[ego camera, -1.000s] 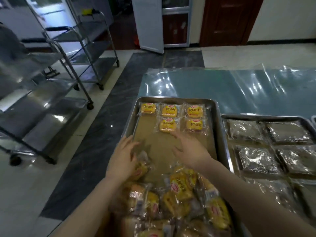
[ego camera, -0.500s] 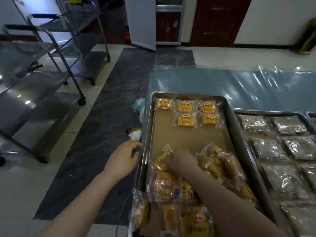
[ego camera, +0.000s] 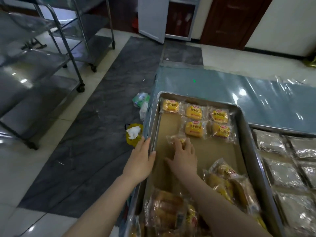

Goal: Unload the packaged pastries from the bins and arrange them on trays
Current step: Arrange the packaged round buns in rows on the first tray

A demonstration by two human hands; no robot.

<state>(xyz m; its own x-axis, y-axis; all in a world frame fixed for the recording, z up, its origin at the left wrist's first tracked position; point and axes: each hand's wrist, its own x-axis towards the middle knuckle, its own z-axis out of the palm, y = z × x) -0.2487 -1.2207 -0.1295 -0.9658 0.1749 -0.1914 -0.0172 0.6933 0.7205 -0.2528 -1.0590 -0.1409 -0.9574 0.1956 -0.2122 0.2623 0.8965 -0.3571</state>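
A metal tray (ego camera: 242, 127) lined with brown paper lies on the table. Several yellow packaged pastries (ego camera: 194, 112) sit in two rows at its far end. My right hand (ego camera: 183, 156) lies flat, fingers spread, pressing one packaged pastry (ego camera: 174, 139) onto the paper at the left end of the second row. My left hand (ego camera: 142, 158) rests on the tray's left rim, thumb over the edge. A loose heap of packaged pastries (ego camera: 227, 182) fills the tray's near end, with more packs (ego camera: 167, 211) at the bottom.
A second tray (ego camera: 256, 126) of silvery packs (ego camera: 280, 175) stands to the right. The table (ego camera: 222, 86) is covered in shiny plastic film. Steel trolleys (ego camera: 56, 48) stand on the left. Yellow and green litter (ego camera: 134, 133) lies on the floor beside the table.
My right hand lifted a pastry from the heap and carried it forward onto the bare paper. My left hand moved from beside the tray onto its left rim. The view swung left.
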